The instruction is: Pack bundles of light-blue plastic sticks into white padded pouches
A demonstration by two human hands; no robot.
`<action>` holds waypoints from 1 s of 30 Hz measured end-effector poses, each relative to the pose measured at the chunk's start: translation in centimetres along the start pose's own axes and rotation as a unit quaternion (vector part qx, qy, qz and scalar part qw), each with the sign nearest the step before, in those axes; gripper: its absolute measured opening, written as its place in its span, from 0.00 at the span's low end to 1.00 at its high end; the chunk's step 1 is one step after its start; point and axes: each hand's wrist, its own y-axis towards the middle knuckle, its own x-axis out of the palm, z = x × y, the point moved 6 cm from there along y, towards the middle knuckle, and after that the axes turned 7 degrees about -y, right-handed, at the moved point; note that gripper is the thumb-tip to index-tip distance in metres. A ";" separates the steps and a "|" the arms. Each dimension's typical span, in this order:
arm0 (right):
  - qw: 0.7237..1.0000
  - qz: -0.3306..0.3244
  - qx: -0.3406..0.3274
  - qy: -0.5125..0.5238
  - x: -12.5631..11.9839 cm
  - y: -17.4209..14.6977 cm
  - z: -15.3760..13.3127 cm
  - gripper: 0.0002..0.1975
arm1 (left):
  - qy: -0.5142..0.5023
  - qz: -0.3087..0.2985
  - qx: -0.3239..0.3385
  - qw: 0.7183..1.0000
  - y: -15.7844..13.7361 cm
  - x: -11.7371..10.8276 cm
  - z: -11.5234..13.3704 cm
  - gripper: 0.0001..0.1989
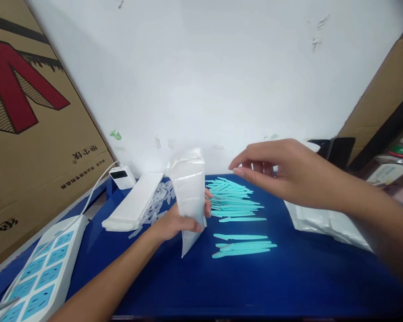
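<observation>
My left hand (177,223) is wrapped round a white plastic pouch (190,188), which stands nearly upright above the table. My right hand (268,167) hovers to the right of the pouch, apart from it. Its fingers are loosely bent, the thumb just below the index finger, with nothing visible in them. Below it lies a pile of thin teal eyebrow razors (235,201). Several more teal razors (245,248) lie in front of the pile. Left of the pouch are small clear plastic caps (159,199), partly hidden by the pouch and my left hand.
A stack of flat white sheets or bags (134,201) lies left on the blue table (188,290). Beyond it stands a small white device (122,176). A power strip (47,268) runs along the left edge, near a cardboard box (47,147). White plastic bags (322,223) lie under my right forearm.
</observation>
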 end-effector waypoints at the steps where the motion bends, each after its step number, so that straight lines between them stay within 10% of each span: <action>1: 1.000 -0.011 0.014 0.018 0.7 -0.3 0.7 0.12 | -0.007 -0.009 -0.023 1.000 0.1 0.0 -0.5 0.38; 7: 0.973 -0.091 0.075 0.196 8.8 -1.3 3.2 0.17 | 0.086 -0.031 -0.124 0.988 -0.1 -0.7 -1.4 0.34; 13: 0.891 -0.134 0.112 0.418 15.9 -1.2 0.9 0.19 | 0.233 0.015 -0.053 0.971 0.0 -0.3 -0.1 0.27; 18: 0.873 -0.015 0.158 0.461 12.7 -0.2 3.6 0.20 | 0.289 0.158 0.021 0.944 0.2 -2.0 0.5 0.30; 24: 0.876 0.139 0.352 0.300 6.3 -3.0 17.3 0.19 | 0.333 0.229 -0.009 0.915 0.3 -2.9 -0.5 0.22; 30: 0.871 0.125 0.422 0.220 7.2 -6.1 23.1 0.16 | 0.454 0.271 -0.007 0.849 0.0 -3.9 0.2 0.16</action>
